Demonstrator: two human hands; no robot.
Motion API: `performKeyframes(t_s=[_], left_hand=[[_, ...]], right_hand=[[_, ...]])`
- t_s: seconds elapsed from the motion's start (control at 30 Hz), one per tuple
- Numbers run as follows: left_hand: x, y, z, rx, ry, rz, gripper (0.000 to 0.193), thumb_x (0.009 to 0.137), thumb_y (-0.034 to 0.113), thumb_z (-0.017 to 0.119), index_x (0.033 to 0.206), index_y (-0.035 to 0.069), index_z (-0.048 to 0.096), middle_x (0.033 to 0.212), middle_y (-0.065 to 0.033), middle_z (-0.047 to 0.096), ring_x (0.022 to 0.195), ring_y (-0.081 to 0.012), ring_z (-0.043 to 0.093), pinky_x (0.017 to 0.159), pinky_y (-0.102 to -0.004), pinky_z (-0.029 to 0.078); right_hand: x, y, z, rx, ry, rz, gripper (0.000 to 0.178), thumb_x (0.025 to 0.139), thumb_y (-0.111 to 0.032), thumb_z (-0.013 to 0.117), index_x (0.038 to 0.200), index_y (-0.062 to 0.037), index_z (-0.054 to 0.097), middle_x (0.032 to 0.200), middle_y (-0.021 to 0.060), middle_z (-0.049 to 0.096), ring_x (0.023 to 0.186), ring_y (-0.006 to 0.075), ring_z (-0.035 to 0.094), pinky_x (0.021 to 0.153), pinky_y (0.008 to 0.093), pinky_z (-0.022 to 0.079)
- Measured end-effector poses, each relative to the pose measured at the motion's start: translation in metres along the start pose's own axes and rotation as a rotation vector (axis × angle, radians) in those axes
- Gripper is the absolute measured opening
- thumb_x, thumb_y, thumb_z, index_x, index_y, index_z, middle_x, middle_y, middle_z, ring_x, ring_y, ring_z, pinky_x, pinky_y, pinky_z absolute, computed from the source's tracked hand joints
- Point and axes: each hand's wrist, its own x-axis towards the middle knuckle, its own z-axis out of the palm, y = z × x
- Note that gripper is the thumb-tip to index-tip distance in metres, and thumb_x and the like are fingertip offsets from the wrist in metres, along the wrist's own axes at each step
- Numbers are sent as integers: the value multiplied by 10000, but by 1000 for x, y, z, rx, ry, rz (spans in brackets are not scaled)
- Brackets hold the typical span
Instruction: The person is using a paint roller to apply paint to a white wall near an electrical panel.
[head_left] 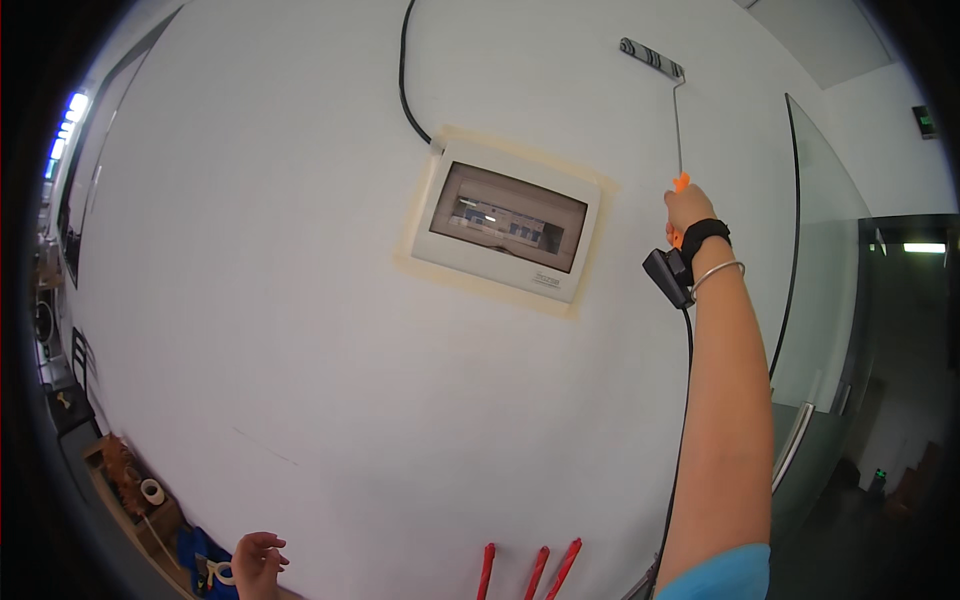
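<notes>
My right hand (688,207) is closed around the orange handle of a paint roller (652,60), arm stretched up. The roller's dark-striped grey sleeve lies at or close to the white wall (330,380), up and right of a breaker box (510,222); whether it touches is hard to tell. A thin metal rod joins sleeve and handle. Pale yellow masking tape (480,285) frames the breaker box, whose tinted window shows switches. Low at the left, my left hand (258,568) has its fingers loosely bent and apart, with nothing visible in them.
A black cable (404,75) runs down to the breaker box. Another cord (688,360) hangs from the device on my right wrist. Three red rods (487,570) stand below. A glass door (825,270) is at right; a wooden box (125,500) with tape rolls sits lower left.
</notes>
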Motion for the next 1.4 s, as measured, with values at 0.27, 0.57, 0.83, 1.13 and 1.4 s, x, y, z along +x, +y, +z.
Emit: performKeyframes(t_s=[0.27,0.57,0.83,1.13,1.4], left_hand=[[-4,-3,0,-45,219,-50,186,873,25,565,1056,-8,556,947,-108,655,684,-141,615,611,-240,480],[2,10,22,-3,112,51,239,974,156,579,1146,-11,596,1047,-93,657,812,-134,590,727,-265,493],[15,-5,32,-69,200,-74,185,875,4,549,1059,-17,556,961,-115,657,712,-146,619,636,-245,490],[9,-4,28,-2,-66,2,270,981,166,567,1188,-8,569,1076,-96,653,832,-133,597,728,-258,491],[22,-10,32,-1,-238,-113,272,980,184,571,1183,3,574,1081,-89,648,824,-133,594,726,-260,490]], right_hand=[[40,-13,-2,32,-71,7,282,917,-133,478,1198,-125,481,619,76,475,496,199,494,435,362,446],[57,-19,13,168,6,-28,219,941,-219,527,1105,-76,497,648,69,478,500,190,499,438,339,435],[45,-37,24,176,-27,-26,288,962,-256,531,1207,-104,514,708,77,532,556,189,530,495,339,471],[-7,3,32,21,-63,-79,270,938,-160,486,1140,18,489,739,135,585,544,226,576,458,377,490],[-123,61,33,-134,-67,-82,274,976,-202,491,1078,46,436,666,114,525,427,193,507,404,360,454]])
